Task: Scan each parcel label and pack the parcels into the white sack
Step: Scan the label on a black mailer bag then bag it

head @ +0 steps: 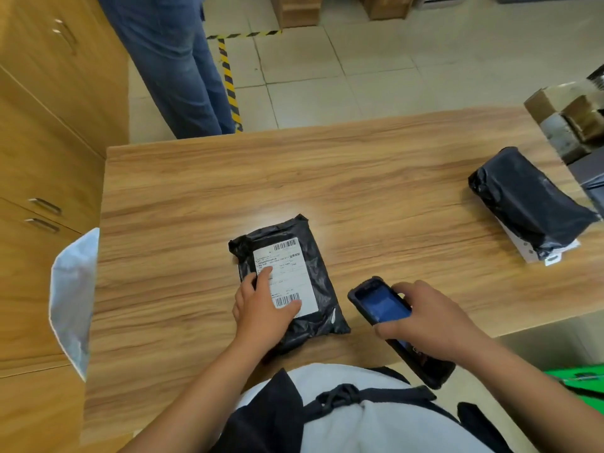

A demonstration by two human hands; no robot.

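Wood-grain counter point(359, 178) is spread across the view, and a black labelled parcel point(323, 273) is laid flat on it. Well to the left of that parcel, the white sack point(73, 299) is seen at the counter's edge. Well to the right of that parcel, a second black parcel point(526, 201) is laid on white papers point(523, 251). The labelled parcel is pressed down by the left hand point(261, 308), its fingers laid fairly straight over the white label point(291, 266). Just right of that parcel, a dark scanner point(380, 304) is gripped by the right hand point(434, 322), screen upward, apart from the parcel.
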